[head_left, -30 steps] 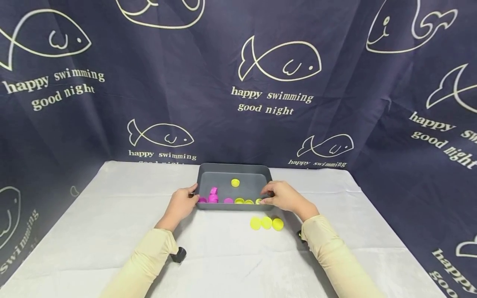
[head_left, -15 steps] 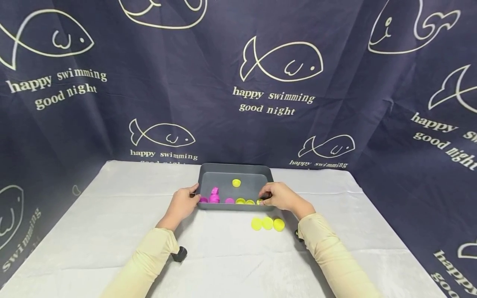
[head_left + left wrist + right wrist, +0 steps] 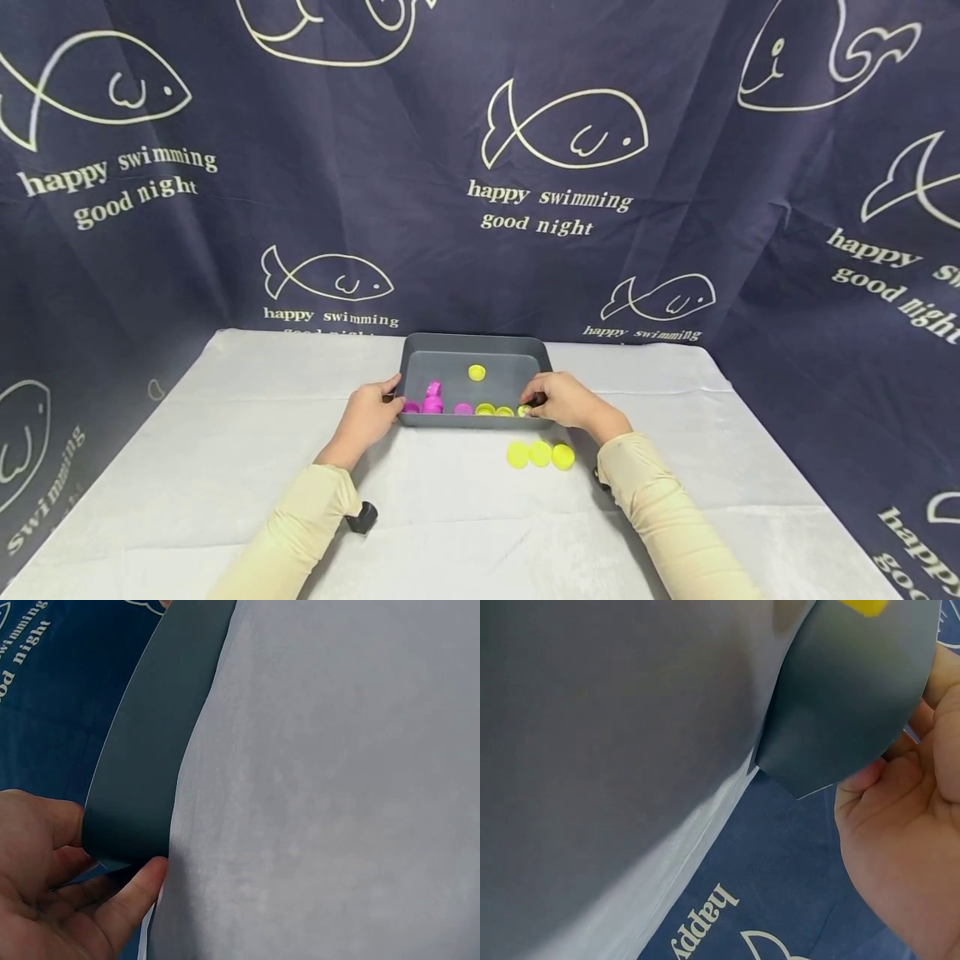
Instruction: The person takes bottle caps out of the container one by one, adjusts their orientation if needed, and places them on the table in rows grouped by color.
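A dark grey rectangular tray (image 3: 435, 365) lies at the back of the white-covered table. My left hand (image 3: 367, 418) grips its left end at the front corner; in the left wrist view the thumb and fingers close about the tray's corner. Inside, along the front wall, are pink caps (image 3: 432, 405), two yellow caps (image 3: 485, 410) and one more yellow cap (image 3: 522, 411) at the right. My right hand (image 3: 566, 400) reaches over the front right corner and pinches that last cap, partly hidden by the fingers. A single yellow cap (image 3: 477, 373) lies farther back in the tray.
Three yellow discs (image 3: 540, 453) lie in a row on the white cloth (image 3: 450, 517) in front of the tray. A dark blue curtain (image 3: 450, 292) with fish prints rises right behind the tray. Black wrist devices (image 3: 362, 517) hang under the sleeves.
My right hand has shifted slightly left and lower at the tray's front right corner. The left hand stays on the tray. The head view has tilted a little.
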A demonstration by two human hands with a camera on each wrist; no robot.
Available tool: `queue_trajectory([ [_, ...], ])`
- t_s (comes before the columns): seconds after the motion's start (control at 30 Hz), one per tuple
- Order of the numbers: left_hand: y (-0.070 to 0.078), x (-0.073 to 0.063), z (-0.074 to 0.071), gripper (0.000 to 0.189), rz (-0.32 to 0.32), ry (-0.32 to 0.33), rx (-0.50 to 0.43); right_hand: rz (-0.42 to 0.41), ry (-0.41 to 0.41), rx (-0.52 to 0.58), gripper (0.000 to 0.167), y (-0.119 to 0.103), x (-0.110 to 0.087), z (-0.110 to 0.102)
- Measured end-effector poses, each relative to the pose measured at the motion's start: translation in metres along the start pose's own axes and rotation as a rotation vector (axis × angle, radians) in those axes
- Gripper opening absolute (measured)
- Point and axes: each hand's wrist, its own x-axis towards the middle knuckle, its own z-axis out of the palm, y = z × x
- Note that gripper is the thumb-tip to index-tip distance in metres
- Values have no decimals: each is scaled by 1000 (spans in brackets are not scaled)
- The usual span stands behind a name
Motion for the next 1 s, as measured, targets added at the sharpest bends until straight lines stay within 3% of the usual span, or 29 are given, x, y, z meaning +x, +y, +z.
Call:
queue_trajectory([
  [0.47, -1, 0, 0, 50, -1, -6, -15, 15, 22, -87, 8, 1, 3, 3],
  [0.7, -1, -1, 1, 50, -5, -7, -37, 38, 1, -72, 22, 2, 2, 0],
  [1.0, -2, 1, 1, 50, -4, -3, -30, 84, -18, -62, 20, -1, 4, -1],
])
